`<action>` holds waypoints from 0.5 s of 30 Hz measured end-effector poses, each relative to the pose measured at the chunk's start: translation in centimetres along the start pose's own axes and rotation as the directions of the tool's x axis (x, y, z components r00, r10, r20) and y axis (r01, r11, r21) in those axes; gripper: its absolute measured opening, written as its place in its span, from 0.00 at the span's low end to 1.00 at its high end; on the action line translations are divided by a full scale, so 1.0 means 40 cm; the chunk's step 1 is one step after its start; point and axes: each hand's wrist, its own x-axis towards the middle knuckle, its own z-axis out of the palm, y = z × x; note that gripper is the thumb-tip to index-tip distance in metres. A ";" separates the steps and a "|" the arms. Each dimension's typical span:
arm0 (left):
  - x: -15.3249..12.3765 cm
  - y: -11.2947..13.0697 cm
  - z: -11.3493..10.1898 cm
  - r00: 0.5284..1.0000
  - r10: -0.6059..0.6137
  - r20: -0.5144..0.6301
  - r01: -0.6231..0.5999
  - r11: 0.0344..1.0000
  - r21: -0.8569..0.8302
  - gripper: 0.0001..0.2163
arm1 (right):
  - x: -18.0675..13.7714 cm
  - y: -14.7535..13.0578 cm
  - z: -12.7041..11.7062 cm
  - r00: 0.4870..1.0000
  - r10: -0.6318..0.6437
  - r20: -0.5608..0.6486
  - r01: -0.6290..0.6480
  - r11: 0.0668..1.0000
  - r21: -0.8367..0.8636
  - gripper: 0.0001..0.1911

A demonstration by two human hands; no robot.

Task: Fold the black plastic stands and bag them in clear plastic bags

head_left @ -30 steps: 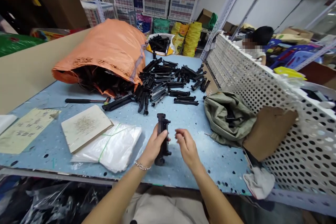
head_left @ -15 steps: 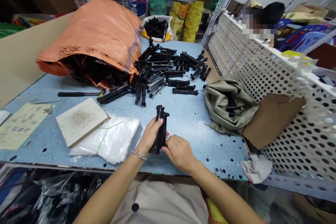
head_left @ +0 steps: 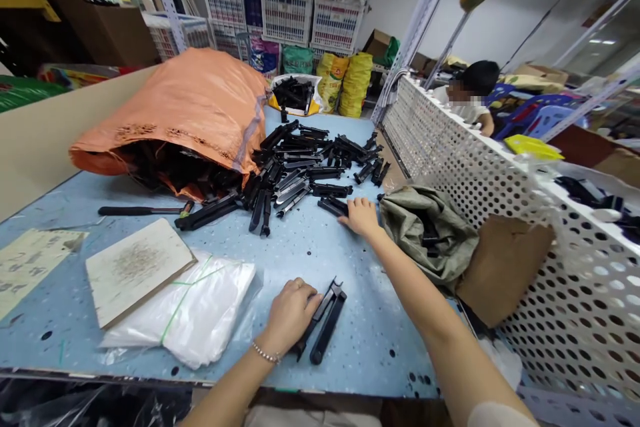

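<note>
My left hand [head_left: 293,313], with a beaded bracelet at the wrist, is closed round one arm of a black stapler [head_left: 329,330]. That stapler stands spread in a V near the table's front edge. Farther away, my right hand [head_left: 363,217] grips the right end of another black stapler [head_left: 334,204] at the near edge of the pile. Its fingertips cover that end. The pile of black staplers [head_left: 300,160] spreads across the back of the blue table [head_left: 280,253]. Some show grey metal.
An orange sack [head_left: 185,100] with black parts in its mouth lies at left. Nearby are a hammer [head_left: 140,211], a white board [head_left: 140,267] and tied plastic bags [head_left: 210,320]. At right stand a green cloth sack [head_left: 440,227] and a perforated panel [head_left: 440,140]; a person [head_left: 467,97] sits beyond.
My right hand has left the held stapler and reached forward to the pile. The left hand's stapler has been lowered and now shows its two arms apart. The view has tilted up.
</note>
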 end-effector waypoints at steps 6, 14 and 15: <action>0.127 -0.009 -0.042 0.982 -0.148 -0.114 0.037 0.749 -0.661 0.28 | -0.175 -0.102 0.044 0.995 -0.040 0.095 0.029 0.993 0.112 0.24; 0.093 0.090 -0.098 0.982 -0.024 -0.188 -0.097 0.789 -0.607 0.27 | -0.278 -0.153 -0.002 0.960 -0.144 -0.239 0.257 0.791 0.555 0.22; 0.081 0.094 -0.097 0.982 -0.016 -0.189 -0.097 0.811 -0.576 0.28 | -0.264 -0.158 -0.003 0.968 -0.110 -0.225 0.225 0.776 0.589 0.22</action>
